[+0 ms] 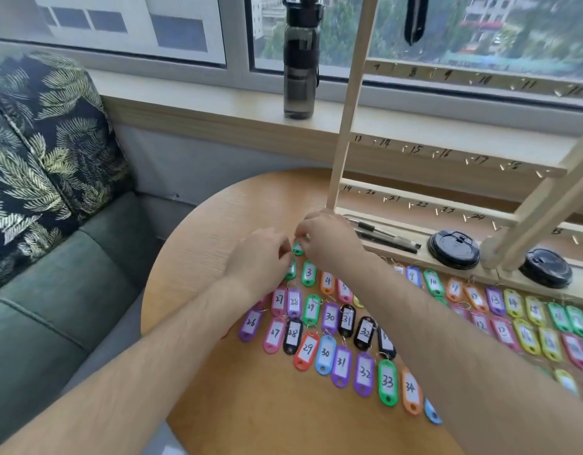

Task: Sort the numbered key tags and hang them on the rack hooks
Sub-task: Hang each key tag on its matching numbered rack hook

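Observation:
Several coloured key tags with handwritten numbers lie in rows on the round wooden table [224,389]. A green tag [297,248] sits between my two hands near the table's far edge. My left hand [260,257] and my right hand [329,239] both pinch it with curled fingers, and its number is hidden. Just below lie another green tag [291,270], half covered, and green tag 3 [308,273]. The wooden rack [447,205] stands at the back right, its numbered hooks bare.
A dark water bottle [300,57] stands on the window sill. Two black lids [454,249] and pens [382,236] rest on the rack's base. A green sofa [70,274] with a leaf-print cushion [43,136] lies to the left.

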